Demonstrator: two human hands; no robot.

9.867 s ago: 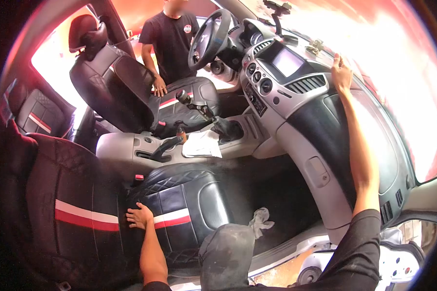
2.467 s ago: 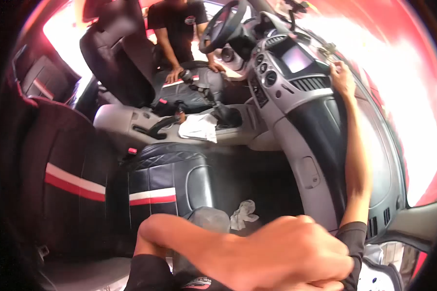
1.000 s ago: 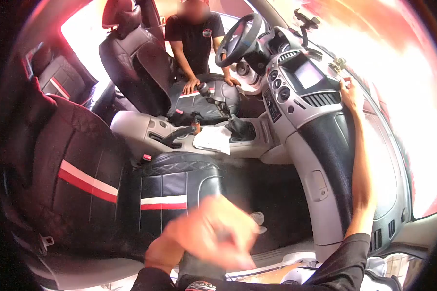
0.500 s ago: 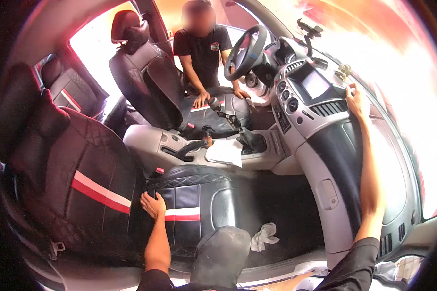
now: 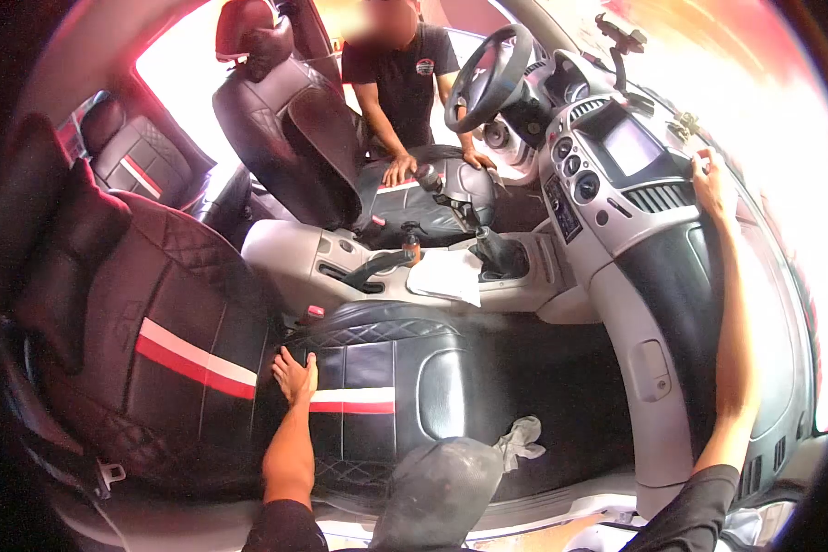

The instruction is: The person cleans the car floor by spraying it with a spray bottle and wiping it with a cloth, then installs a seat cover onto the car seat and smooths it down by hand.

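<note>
My left hand (image 5: pixel 294 377) rests with fingers spread on the black passenger seat cushion (image 5: pixel 368 366), near the backrest and the white and red stripe. My right arm reaches across the dashboard (image 5: pixel 649 267). At its top, beside the screen (image 5: pixel 631 149), my right hand (image 5: pixel 714 187) has its fingers curled together; what they hold, if anything, is hidden. Just beyond the fingertips stands a small gold-coloured ornament (image 5: pixel 685 127). My knee (image 5: pixel 442 492), in grey cloth, is at the cushion's near edge.
Across the cabin, a person (image 5: pixel 405 87) leans over the driver's seat (image 5: pixel 290 138), hands on its cushion. Between the seats are the gear lever (image 5: pixel 499 253), a white cloth or paper (image 5: pixel 444 276) and a small bottle (image 5: pixel 411 247). A crumpled cloth (image 5: pixel 522 438) lies near my knee.
The view has shifted, so most things sit slightly further right. My left hand's fingers are spread more on the seat. My right hand stays by the ornament.
</note>
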